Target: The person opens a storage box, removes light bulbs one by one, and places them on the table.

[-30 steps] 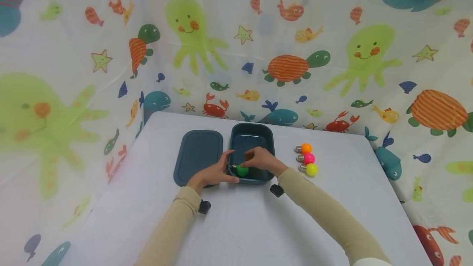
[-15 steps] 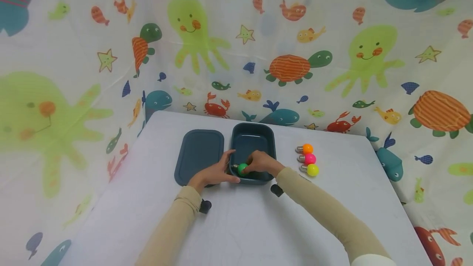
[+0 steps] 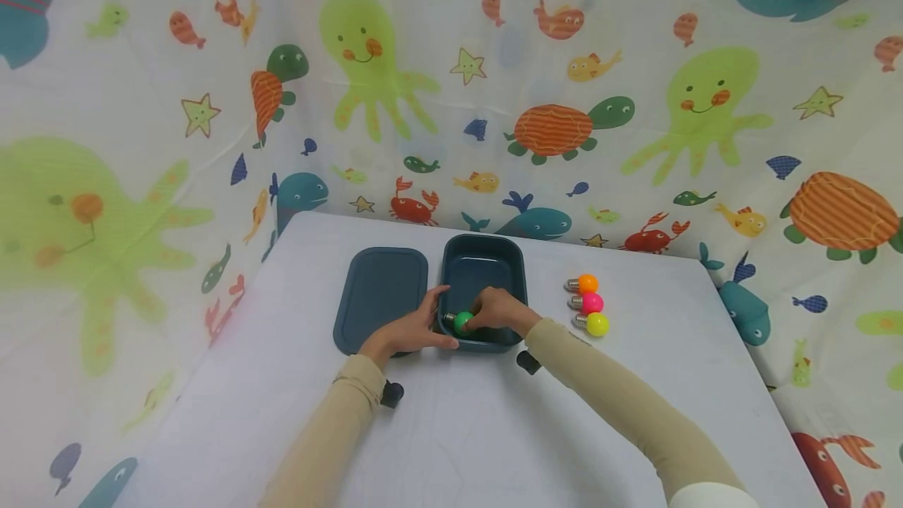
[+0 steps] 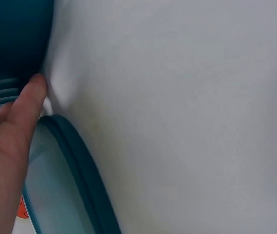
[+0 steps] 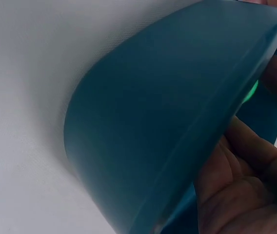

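Observation:
A dark blue rectangular box (image 3: pixel 482 245) stands uncovered on the table in the head view. My right hand (image 3: pixel 502 310) reaches down into it and pinches a green light bulb (image 3: pixel 462 323) by its round end. The bulb lies near the box's front left corner, its metal screw base pointing left. My left hand (image 3: pixel 407 332) rests against that same corner, thumb along the front and fingers spread at the left side. From the right wrist, the box wall (image 5: pixel 148 122) hides most of the bulb; only a green sliver shows past the rim.
A flat blue lid (image 3: pixel 381 296) lies on the table left of the box, partly under my left hand. To the right lie an orange bulb (image 3: pixel 586 284), a pink bulb (image 3: pixel 591 303) and a yellow bulb (image 3: pixel 596 324). A sea-animal curtain (image 3: pixel 437 116) hangs behind the table.
My right hand has moved slightly down and its fingers have closed in on the green light bulb over the first half second. The left hand and box stay put.

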A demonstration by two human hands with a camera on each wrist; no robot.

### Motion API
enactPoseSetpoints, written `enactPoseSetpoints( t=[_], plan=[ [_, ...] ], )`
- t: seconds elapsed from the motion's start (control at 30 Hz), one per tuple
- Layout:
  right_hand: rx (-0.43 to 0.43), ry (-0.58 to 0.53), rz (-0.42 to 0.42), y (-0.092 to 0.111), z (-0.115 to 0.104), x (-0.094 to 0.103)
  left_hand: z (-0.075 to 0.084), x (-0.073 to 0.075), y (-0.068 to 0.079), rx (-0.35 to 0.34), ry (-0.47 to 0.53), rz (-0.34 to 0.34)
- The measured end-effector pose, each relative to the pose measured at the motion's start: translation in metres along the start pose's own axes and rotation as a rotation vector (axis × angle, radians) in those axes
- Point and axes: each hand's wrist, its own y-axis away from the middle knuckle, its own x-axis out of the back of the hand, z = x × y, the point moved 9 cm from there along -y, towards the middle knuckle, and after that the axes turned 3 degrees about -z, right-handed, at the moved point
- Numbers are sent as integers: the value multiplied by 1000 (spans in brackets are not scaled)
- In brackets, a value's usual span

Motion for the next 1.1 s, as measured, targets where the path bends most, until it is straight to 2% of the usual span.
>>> enactPoseSetpoints(
  t=[0.37, 0.63, 0.8, 1.1],
  plan=[
    [34, -19, 42, 0, 2, 1, 2, 0, 1, 11, 1, 3],
    [89, -54, 125, 4, 3, 13, 1, -1, 0, 9, 5, 4],
    [123, -100, 183, 9, 10, 22, 0, -1, 0, 10, 7, 8],
    [79, -264, 227, 24, 34, 30, 0, -2, 1, 10, 27, 9]
  ],
)
